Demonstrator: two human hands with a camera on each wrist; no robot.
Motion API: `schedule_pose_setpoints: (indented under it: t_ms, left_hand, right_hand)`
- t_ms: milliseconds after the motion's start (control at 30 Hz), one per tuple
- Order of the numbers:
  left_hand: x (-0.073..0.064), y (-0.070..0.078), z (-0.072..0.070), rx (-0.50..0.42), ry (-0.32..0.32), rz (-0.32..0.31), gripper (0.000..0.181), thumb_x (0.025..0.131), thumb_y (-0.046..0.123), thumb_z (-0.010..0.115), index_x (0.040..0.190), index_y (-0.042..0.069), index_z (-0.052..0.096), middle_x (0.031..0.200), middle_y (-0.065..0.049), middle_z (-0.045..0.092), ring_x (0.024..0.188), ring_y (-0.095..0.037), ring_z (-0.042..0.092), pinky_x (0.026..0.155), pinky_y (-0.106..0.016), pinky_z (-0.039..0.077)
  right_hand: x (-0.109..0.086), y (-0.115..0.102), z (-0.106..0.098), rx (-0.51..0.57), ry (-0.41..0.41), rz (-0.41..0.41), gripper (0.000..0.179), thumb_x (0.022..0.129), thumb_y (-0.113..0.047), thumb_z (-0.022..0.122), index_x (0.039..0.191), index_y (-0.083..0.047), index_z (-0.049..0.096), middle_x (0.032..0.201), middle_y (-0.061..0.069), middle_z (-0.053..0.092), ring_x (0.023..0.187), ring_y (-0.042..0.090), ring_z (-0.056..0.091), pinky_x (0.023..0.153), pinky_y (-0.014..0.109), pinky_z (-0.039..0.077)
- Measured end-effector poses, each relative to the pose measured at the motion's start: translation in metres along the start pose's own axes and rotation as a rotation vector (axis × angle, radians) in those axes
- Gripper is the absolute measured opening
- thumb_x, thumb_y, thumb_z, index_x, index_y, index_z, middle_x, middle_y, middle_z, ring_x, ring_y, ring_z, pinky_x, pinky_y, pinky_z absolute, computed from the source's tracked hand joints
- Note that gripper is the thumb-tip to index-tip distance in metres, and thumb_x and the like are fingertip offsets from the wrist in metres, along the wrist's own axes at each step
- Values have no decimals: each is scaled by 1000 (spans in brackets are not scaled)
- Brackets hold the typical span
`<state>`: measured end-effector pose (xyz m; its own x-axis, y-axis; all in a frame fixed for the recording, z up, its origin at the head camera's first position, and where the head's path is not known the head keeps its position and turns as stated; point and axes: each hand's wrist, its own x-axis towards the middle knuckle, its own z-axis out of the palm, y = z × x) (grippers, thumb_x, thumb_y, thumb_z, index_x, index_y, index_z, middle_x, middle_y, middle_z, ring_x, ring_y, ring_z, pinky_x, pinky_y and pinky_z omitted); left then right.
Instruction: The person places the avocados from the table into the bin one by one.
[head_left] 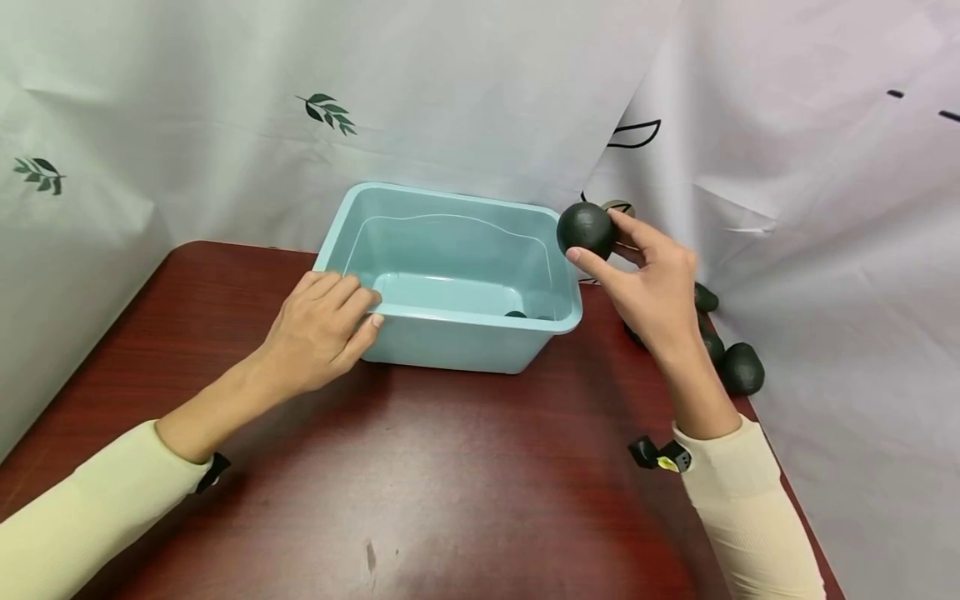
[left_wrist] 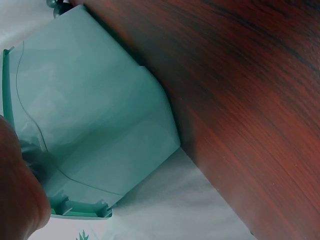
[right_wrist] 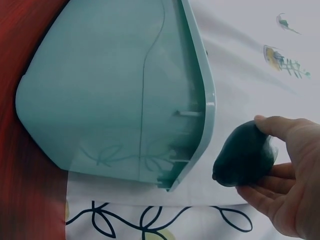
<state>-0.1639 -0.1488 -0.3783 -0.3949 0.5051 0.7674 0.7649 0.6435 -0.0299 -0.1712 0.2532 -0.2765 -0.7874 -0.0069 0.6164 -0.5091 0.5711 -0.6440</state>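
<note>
Pinching dark avocado (head_left: 587,231): right hand (head_left: 656,279), near three o'clock of light-blue tub (head_left: 450,343); left hand (head_left: 322,329) curled over rim (head_left: 465,316), eight o'clock.

- The head view is bright, with soft glare on the bench (head_left: 427,487).
- Diffuse shadows flank the plastic tub (head_left: 450,346).
- Wrist views are dimmer; close up, the left hand (left_wrist: 20,192) looks dark, soft.

the left hand (head_left: 318,329) grips the near left corner of a pale blue tub (head_left: 450,343) at the far edge of the desk (head_left: 450,467). the right hand (head_left: 654,279) holds a dark fruit (head_left: 585,230) near the tub's far right corner. other dark fruits (head_left: 742,369) lie along the desk's right edge, and a dark shape (head_left: 515,314) shows inside the tub.
</note>
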Motion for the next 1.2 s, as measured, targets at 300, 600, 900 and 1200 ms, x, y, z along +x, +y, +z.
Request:
schedule_pose_setpoints:
  t_ms: [300,600,900,1200]
  left_hand:
    - [1,0,0,-2,-2,0,42,118,30,42,104,0,67,86,-12,57,75,-30,47,79,-49,45]
    - [2,-1,-1,-4,-10,-5,40,117,29,43,104,-1,67,86,-12,58,75,-31,48,80,-50,46]
    - [1,-2,-1,-8,-5,-7,40,116,29,44,104,-1,67,86,-12,59,74,-31,47,79,-50,45]
    - [2,-3,-3,-1,-9,-9,40,116,29,43,103,-1,66,86,-13,59,74,-32,48,80,-50,46]
  right_hand:
    - [-3,-5,10,-7,-29,-56,57,86,-15,100,138,-7,80,128,10,85,116,24,84,107,22,62]
    - [-7,-10,19,-75,-60,-91,61,86,-22,101,141,-5,78,134,10,83,118,24,84,106,24,62]
    - [-10,-17,28,-111,-98,-148,66,86,-25,101,143,-2,76,136,14,82,118,26,84,103,38,66]
    - [-12,-17,35,-114,-130,-128,67,87,-26,101,144,-3,76,138,15,81,124,28,81,104,42,66]
